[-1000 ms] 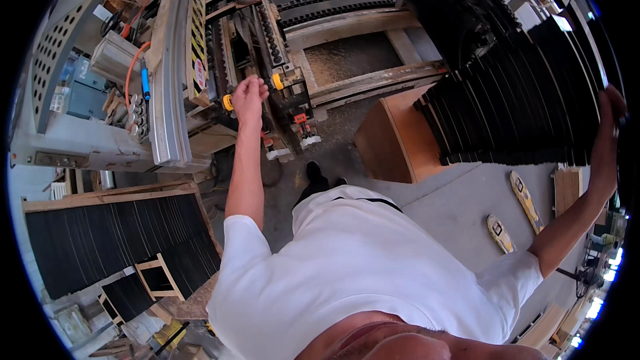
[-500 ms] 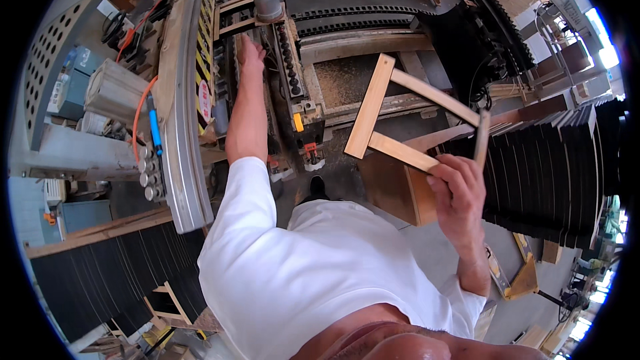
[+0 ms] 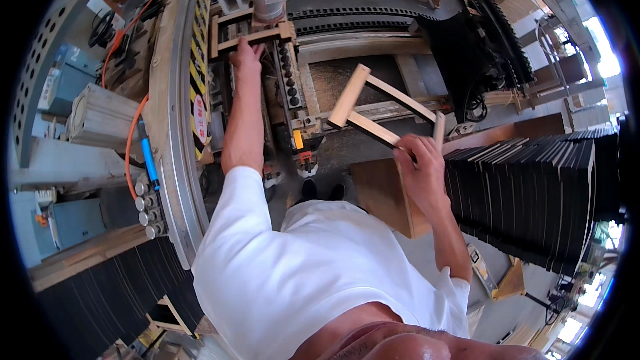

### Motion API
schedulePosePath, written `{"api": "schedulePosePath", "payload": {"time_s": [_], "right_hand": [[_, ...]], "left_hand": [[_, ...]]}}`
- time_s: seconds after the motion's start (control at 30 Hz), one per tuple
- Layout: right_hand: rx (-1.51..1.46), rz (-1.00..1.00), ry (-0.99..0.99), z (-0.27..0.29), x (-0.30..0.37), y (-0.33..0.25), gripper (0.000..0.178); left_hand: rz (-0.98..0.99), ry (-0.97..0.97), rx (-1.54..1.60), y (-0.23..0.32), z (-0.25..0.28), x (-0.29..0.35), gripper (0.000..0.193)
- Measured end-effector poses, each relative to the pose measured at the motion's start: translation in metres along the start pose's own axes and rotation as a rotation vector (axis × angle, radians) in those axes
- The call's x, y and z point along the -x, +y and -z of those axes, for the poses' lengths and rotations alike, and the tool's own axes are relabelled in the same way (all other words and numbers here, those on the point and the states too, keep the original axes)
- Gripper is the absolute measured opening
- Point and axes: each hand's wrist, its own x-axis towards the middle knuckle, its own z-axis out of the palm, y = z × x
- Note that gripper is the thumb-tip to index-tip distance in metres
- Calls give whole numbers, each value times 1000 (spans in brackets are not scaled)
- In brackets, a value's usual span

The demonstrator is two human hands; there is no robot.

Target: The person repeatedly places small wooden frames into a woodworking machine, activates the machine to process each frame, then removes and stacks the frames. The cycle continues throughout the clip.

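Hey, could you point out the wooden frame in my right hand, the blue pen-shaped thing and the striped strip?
Wooden frame (image 3: 350, 96): head view, on its broad left bar.
Blue pen-shaped thing (image 3: 149, 160): head view, midway along its body.
Striped strip (image 3: 198, 60): head view, on its black-and-yellow face.

Tan frame (image 3: 351, 95), white shirt (image 3: 320, 253), seemingly black shoes (image 3: 309, 191)

Right hand (image 3: 421, 163) grips a wooden frame (image 3: 350, 95), left hand (image 3: 247, 58) at a second frame (image 3: 268, 33), far left; black boards (image 3: 520, 203) stacked right!
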Motion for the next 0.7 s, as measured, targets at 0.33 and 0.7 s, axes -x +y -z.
{"api": "schedulePosePath", "payload": {"time_s": [0.33, 0.7], "right_hand": [[-134, 566, -64, -155, -119, 0, 8], [85, 706, -265, -223, -144, -8, 20]], "left_hand": [[152, -300, -28, -20, 111, 194, 17], [70, -382, 205, -28, 123, 214, 23]]}}
